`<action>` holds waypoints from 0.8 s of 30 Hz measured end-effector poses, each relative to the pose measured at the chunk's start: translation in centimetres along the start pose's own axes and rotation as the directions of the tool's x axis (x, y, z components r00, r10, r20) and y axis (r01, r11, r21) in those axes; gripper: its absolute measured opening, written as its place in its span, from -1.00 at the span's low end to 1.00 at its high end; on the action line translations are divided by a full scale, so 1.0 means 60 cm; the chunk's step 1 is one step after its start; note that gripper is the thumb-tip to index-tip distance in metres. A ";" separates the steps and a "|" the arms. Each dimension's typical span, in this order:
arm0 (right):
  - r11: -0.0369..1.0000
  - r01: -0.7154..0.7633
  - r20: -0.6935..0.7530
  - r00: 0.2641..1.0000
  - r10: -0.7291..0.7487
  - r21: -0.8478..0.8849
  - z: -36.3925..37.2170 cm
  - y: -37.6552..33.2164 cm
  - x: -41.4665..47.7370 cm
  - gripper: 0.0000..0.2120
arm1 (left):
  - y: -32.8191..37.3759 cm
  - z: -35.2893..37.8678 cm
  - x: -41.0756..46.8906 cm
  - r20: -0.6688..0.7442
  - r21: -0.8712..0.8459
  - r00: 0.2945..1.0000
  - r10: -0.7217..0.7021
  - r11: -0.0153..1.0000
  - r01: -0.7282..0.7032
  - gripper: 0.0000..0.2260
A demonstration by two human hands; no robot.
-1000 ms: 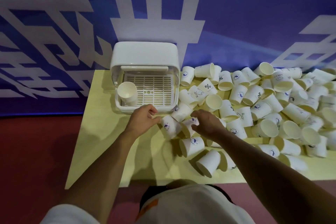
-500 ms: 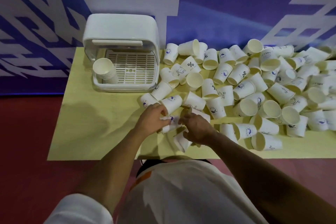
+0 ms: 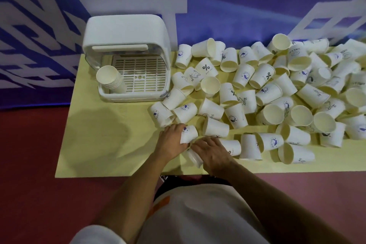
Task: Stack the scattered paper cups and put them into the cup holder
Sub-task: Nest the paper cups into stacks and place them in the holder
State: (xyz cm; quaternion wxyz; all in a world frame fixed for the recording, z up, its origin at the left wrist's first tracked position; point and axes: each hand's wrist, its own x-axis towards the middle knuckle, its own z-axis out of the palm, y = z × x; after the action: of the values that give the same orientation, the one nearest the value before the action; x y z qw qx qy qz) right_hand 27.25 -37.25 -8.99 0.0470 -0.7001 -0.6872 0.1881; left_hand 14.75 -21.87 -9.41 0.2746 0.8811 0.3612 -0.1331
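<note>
My left hand (image 3: 172,141) grips a white paper cup (image 3: 189,134) lying on its side near the table's front edge. Just to its right, my right hand (image 3: 210,153) holds another cup (image 3: 194,158), mostly hidden under the fingers. The two cups nearly touch between my hands. A heap of several loose paper cups (image 3: 263,89) covers the table's middle and right. The white cup holder (image 3: 126,31) stands at the back left, its lid up, with a stack of nested cups (image 3: 111,80) lying in its left side.
The yellow tabletop (image 3: 103,134) has bare room on the left in front of the holder. A blue and white patterned wall (image 3: 237,2) rises directly behind the table. Red floor (image 3: 25,164) lies to the left and in front.
Both hands drew back from the pile toward the front edge, each taking a cup, and came together. The camera view shifted, so holder and pile sit differently in frame.
</note>
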 end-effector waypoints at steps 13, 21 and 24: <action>0.988 -0.073 0.011 0.997 0.072 0.134 -0.032 0.000 0.007 -0.35 | -0.014 -0.052 -0.033 -0.148 -0.342 0.986 -0.073 0.939 0.018 -0.39; 0.932 -0.214 -0.090 0.964 0.250 0.293 -0.062 -0.023 0.038 -0.43 | -0.025 -0.098 -0.046 -0.152 -0.785 0.942 -0.299 0.616 0.069 -0.25; 0.891 -0.259 -0.133 0.935 0.327 0.373 -0.078 -0.028 0.064 -0.43 | -0.034 -0.118 -0.044 -0.164 -0.861 0.937 -0.309 0.508 0.017 -0.35</action>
State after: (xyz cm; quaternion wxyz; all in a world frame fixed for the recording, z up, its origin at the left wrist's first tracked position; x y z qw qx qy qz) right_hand 27.16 -32.51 -4.85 0.2078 -0.7914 -0.5209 0.2434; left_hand 11.70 -18.06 -3.31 0.5968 0.6055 0.4990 0.1681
